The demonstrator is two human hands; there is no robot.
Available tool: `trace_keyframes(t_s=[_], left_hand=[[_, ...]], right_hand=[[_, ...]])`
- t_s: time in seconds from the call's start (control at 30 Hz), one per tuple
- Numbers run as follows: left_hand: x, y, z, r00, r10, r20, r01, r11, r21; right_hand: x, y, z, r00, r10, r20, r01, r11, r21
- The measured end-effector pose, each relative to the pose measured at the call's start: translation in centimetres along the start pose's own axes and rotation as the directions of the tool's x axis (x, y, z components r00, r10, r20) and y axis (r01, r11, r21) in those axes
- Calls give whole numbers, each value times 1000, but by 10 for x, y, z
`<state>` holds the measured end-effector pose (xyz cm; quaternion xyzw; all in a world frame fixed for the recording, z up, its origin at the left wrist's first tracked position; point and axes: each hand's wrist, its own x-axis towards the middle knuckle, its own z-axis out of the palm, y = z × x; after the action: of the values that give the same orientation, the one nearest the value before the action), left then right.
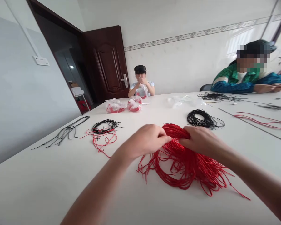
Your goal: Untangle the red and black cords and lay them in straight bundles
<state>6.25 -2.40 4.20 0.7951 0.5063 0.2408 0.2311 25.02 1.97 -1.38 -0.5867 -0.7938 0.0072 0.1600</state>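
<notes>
A thick bundle of red cords (184, 165) lies looped on the white table, its loose ends spread toward me and to the right. My left hand (150, 137) is closed around the far left part of the bundle, thumb toward the right. Gripping the same bundle a little to the right is my right hand (199, 137), its fingers mostly hidden behind the cords. Between the two hands the top of the bundle is lifted slightly. Just beyond my right hand rests a coil of black cord (200, 118).
Left on the table (61, 184) are a black coil (105, 126), a loose red cord (105, 142) and black strands (63, 132). Plastic bags of red material (114, 106) stand near a seated person (141, 82). Another person (243, 75) sits at right beside black cords (220, 96).
</notes>
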Motion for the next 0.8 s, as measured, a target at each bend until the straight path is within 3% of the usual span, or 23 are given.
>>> trace_keyframes(t_s=[0.1, 0.2, 0.3, 0.37, 0.47, 0.57, 0.67, 0.73, 0.8], left_hand=[[3, -5, -13, 996, 40, -75, -49, 990, -131], [10, -8, -18, 997, 60, -51, -74, 930, -360], [18, -6, -12, 998, 54, 44, -17, 798, -603], [21, -5, -7, 993, 64, 98, 33, 651, -759], [25, -5, -2, 988, 68, 137, 97, 408, -908], [26, -5, -3, 988, 58, 141, 118, 300, -947], [20, 0, -2, 993, 53, 101, 73, 391, -917], [12, 7, 0, 995, 69, 76, 27, 532, -846], [3, 14, 3, 990, 115, 87, -13, 673, -739]], right_hand=[[1, -2, 1, 1000, 6, -12, -6, 1000, 6], [3, 1, -5, 999, -6, 45, 3, 997, 80], [4, 6, -21, 969, -86, 230, 0, 938, 348], [4, 9, -33, 957, -102, 271, -56, 854, 518], [4, 9, -48, 985, 7, 171, -117, 755, 645], [1, 7, -57, 997, 62, 46, -77, 716, 694], [-5, -1, -60, 999, -27, 22, 2, 686, 727], [-10, -7, -57, 985, -140, 96, 21, 661, 750], [-14, -11, -49, 982, -164, 90, 34, 627, 778]])
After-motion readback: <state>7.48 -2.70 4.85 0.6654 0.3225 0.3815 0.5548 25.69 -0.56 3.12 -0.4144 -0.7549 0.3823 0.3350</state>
